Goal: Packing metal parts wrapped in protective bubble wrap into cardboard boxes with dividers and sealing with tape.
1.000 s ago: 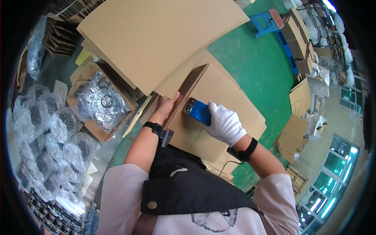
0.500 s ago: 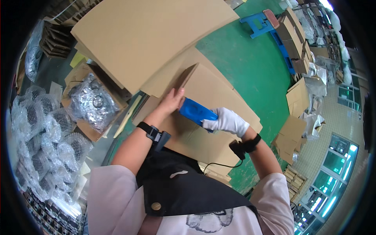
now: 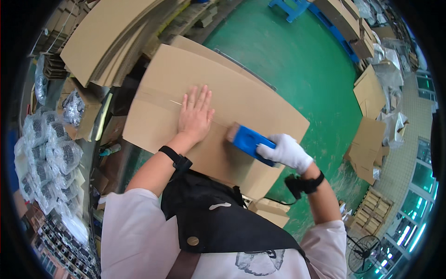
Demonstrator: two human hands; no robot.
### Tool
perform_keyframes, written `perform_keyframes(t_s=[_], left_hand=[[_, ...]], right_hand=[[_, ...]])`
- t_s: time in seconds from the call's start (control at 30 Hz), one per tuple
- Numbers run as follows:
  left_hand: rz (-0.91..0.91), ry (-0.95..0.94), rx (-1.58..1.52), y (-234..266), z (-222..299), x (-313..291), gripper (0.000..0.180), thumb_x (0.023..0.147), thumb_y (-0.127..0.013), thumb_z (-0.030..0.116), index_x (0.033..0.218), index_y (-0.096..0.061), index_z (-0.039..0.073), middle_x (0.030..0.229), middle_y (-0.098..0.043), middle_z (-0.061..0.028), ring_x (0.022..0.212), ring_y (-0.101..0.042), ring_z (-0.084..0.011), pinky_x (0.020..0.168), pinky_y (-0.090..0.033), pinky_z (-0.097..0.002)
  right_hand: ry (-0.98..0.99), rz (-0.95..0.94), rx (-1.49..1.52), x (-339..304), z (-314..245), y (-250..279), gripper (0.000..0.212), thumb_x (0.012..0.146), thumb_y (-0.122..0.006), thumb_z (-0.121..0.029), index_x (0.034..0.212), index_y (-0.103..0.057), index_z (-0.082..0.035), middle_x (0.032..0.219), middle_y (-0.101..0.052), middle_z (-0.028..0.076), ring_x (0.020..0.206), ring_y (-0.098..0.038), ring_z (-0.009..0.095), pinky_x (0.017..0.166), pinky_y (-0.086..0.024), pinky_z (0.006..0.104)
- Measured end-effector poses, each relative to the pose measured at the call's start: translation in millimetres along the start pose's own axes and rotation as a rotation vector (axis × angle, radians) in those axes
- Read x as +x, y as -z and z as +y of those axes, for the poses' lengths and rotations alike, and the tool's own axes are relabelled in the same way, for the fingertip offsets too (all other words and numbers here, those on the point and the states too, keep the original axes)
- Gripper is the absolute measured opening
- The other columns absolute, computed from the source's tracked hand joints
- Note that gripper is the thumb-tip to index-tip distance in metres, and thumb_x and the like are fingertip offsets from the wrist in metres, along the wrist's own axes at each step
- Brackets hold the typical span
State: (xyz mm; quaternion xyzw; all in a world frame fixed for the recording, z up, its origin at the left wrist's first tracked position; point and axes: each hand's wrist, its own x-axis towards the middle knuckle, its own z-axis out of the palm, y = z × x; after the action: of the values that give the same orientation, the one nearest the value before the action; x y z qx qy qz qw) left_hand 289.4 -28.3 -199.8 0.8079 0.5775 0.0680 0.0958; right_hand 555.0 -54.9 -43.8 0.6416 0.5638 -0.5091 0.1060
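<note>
A large brown cardboard carton (image 3: 162, 69) lies in front of me, a seam running across its face. My left hand (image 3: 196, 122), bare, rests flat on the cardboard beside this seam with fingers stretched out. In a white glove, my right hand (image 3: 288, 152) grips a blue tape dispenser (image 3: 252, 143) by its right end. The dispenser's brownish, blurred front end is over the seam, just right of my left hand; whether it touches the cardboard I cannot tell.
Stacked cardboard sheets (image 3: 104, 39) stand at the far left. Below them are an open box (image 3: 86, 111) and several bubble-wrapped parts (image 3: 49, 158). On the right are a blue pallet (image 3: 337, 30), loose cardboard (image 3: 367, 144) and a fan (image 3: 364, 253) over green floor (image 3: 320, 102).
My left hand has left the dispenser's front end and now lies flat on the cardboard. The dispenser has moved slightly right and down in my right hand. The view has shifted.
</note>
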Motion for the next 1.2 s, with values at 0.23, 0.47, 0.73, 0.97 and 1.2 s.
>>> perform_keyframes(t_s=[0.23, 0.47, 0.73, 0.97, 1.2], left_hand=[[-0.277, -0.667, -0.132, -16, 119, -26, 0.067, 0.096, -0.047, 0.044, 0.149, -0.033, 0.007, 0.157, -0.029, -0.0115, 0.146, -0.022, -0.0312, 0.121, -0.011, -0.046], [-0.627, -0.92, 0.816, -27, 229, -27, 0.054, 0.095, -0.049, 0.037, 0.14, -0.05, 0.008, 0.147, -0.047, -0.0093, 0.144, -0.03, -0.0311, 0.118, -0.007, -0.0574], [-0.961, -0.703, -0.03, -77, 218, -9, 0.069, 0.09, -0.062, 0.041, 0.15, -0.037, 0.019, 0.152, -0.04, -0.0064, 0.142, -0.033, -0.0296, 0.117, -0.02, -0.0481], [-0.673, -0.046, -1.723, 134, 121, -17, 0.059, 0.093, -0.065, 0.026, 0.141, -0.042, 0.002, 0.133, -0.054, -0.0061, 0.12, -0.05, -0.0173, 0.105, -0.039, -0.0364], [0.333, 0.316, -0.736, 267, -160, 45, 0.051, 0.095, -0.063, 0.036, 0.13, -0.054, 0.0, 0.113, -0.064, -0.0076, 0.099, -0.059, -0.0161, 0.089, -0.047, -0.03]], right_hand=[[-0.209, 0.077, 0.051, -54, 182, 2, 0.052, 0.074, -0.064, -0.048, 0.085, -0.071, 0.002, 0.068, -0.068, 0.015, 0.063, -0.069, 0.024, 0.064, -0.055, 0.0349], [-0.177, 0.195, -0.259, 29, 134, -45, 0.053, 0.082, -0.052, -0.051, 0.087, -0.073, -0.002, 0.083, -0.068, 0.025, 0.084, -0.068, 0.041, 0.08, -0.054, 0.0453], [-0.208, 0.539, 0.185, -53, 142, -26, 0.043, 0.088, -0.056, -0.041, 0.099, -0.067, -0.001, 0.084, -0.069, 0.022, 0.084, -0.069, 0.035, 0.075, -0.053, 0.0427], [0.806, 1.014, 0.038, -110, 28, -56, 0.044, 0.086, -0.062, -0.019, 0.128, -0.055, -0.005, 0.143, -0.041, 0.025, 0.132, -0.038, 0.05, 0.106, -0.038, 0.0517], [0.141, 1.004, 0.696, -28, 87, -133, 0.035, 0.091, -0.06, -0.015, 0.123, -0.059, -0.001, 0.128, -0.06, 0.016, 0.12, -0.056, 0.031, 0.101, -0.046, 0.0427]])
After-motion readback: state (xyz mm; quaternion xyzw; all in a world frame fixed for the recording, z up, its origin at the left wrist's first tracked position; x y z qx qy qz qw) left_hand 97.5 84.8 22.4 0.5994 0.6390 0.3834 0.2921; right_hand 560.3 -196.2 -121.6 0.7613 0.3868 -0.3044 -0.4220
